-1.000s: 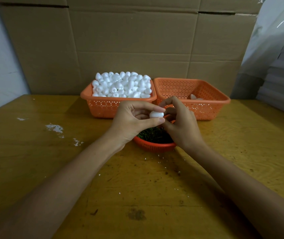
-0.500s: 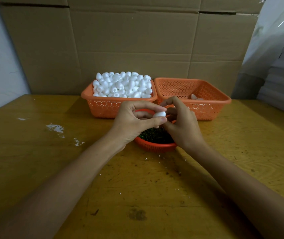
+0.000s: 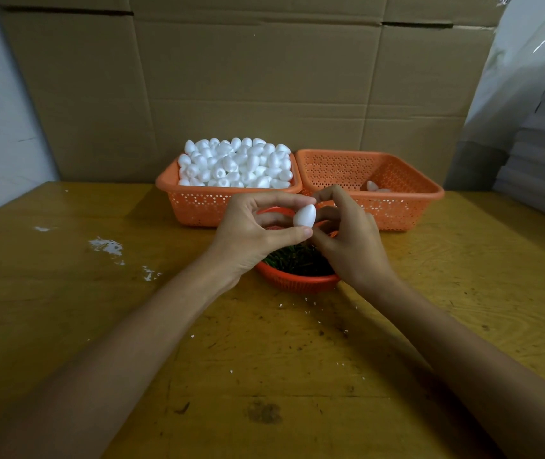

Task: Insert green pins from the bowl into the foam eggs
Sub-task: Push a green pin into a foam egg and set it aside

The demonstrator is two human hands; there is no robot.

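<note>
Left hand point(image 3: 247, 233) pinches an egg point(image 3: 304, 216) above the bowl point(image 3: 297, 280). Right hand point(image 3: 350, 241) curls against the egg; whether it pinches anything, I cannot tell.

Head-worn view, down onto hands point(image 3: 249, 235)

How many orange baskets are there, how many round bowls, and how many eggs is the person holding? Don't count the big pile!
Orange baskets: 2, the full basket and the nearly empty basket
Round orange bowl of green pins: 1
Foam egg held by the left hand: 1
Total: 4
</note>
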